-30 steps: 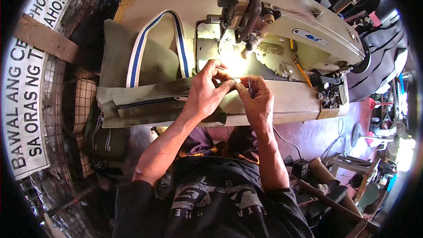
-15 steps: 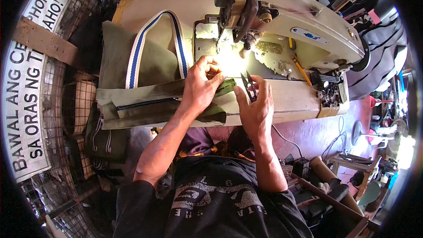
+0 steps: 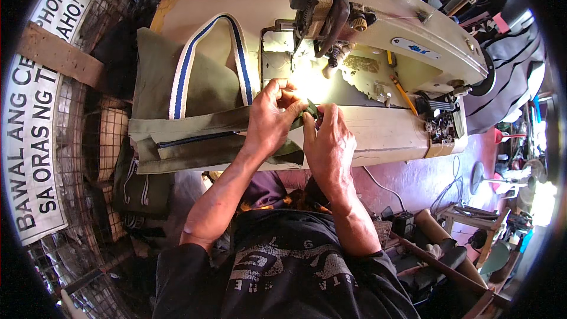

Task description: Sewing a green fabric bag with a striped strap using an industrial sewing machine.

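An olive-green fabric bag (image 3: pixel 155 71) lies on the sewing machine table, its white-and-blue strap handle (image 3: pixel 182 74) looped toward the far side. A dark zipper (image 3: pixel 198 139) runs along its near part. My left hand (image 3: pixel 270 118) is closed, pinching the narrow green end (image 3: pixel 305 117) of the fabric just in front of the lit needle area. Close beside it, my right hand (image 3: pixel 332 142) is closed around small dark thread snips, now mostly hidden by the fingers. Its fingertips meet the fabric end.
The sewing machine (image 3: pixel 437 29) stands over the table's far side, its lamp glaring near the needle. An orange pencil-like stick (image 3: pixel 404 93) lies under its arm. A bobbin-winder-like mechanism (image 3: pixel 444 119) sits at the right. Wire mesh (image 3: pixel 88 142) borders the left.
My right hand has moved left and turned inward, up to the fabric end and my left fingers. The snips' blades, plain to see before, are now mostly hidden. My left hand has barely moved.
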